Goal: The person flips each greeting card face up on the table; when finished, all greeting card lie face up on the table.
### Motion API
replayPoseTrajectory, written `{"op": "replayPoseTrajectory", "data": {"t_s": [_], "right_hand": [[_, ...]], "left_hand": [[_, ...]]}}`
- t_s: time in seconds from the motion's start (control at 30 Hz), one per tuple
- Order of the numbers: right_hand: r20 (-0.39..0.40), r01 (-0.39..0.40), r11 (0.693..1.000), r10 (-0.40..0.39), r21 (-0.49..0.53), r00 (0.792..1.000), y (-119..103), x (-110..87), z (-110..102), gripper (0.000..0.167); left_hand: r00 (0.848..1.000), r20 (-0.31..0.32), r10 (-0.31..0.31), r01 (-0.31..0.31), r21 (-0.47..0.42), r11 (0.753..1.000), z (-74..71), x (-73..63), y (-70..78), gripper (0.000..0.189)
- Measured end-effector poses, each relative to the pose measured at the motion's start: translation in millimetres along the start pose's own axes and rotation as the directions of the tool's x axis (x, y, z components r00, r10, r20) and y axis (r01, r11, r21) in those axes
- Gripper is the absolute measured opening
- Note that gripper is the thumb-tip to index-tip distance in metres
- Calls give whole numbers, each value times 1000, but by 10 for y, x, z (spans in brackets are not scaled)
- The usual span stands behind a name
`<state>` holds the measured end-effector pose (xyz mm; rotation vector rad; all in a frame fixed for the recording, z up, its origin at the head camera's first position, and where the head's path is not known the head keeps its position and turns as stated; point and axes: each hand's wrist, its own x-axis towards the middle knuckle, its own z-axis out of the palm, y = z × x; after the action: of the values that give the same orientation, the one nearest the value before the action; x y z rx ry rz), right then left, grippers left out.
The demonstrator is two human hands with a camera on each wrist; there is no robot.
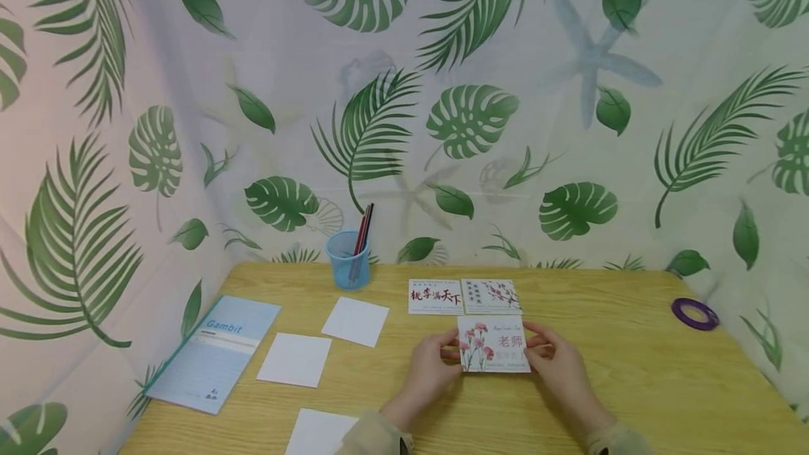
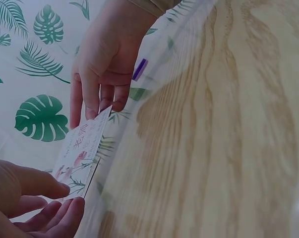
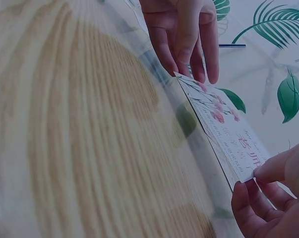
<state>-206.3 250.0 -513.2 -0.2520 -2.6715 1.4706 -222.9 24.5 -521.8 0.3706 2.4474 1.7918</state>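
Grip is a thumb-and-finger pinch at both ends: left hand (image 1: 432,364) and right hand (image 1: 561,364) hold opposite side edges of the flower card (image 1: 496,344), over the desk (image 1: 638,378), just nearer than two printed cards (image 1: 435,298). Leftward lie three white cards (image 1: 293,359) and a blue notebook (image 1: 215,353); rightward, a purple ring (image 1: 678,312).

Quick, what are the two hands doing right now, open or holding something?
Left hand: holding the left edge of the pink carnation card.
Right hand: holding the same card's right edge, between thumb and fingers.
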Motion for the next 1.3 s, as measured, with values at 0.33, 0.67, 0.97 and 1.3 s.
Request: {"op": "replayPoseTrajectory", "data": {"t_s": [0.33,0.67,0.97,1.3], "right_hand": [[-12,14,996,-15,-90,1000,99,69,-24,50],[13,13,993,-11,-121,1000,95,128,-88,50],[7,12,990,-11,-142,1000,99,165,-92,50],[6,5,983,-4,-183,1000,75,191,-102,50]], "left_hand": [[999,34,-20,21,-25,999,48,37,36,60],[997,43,-71,74,-76,994,101,87,26,59],[996,43,-78,82,-109,991,126,96,19,59],[998,38,-59,61,-65,996,144,115,24,54]]}}
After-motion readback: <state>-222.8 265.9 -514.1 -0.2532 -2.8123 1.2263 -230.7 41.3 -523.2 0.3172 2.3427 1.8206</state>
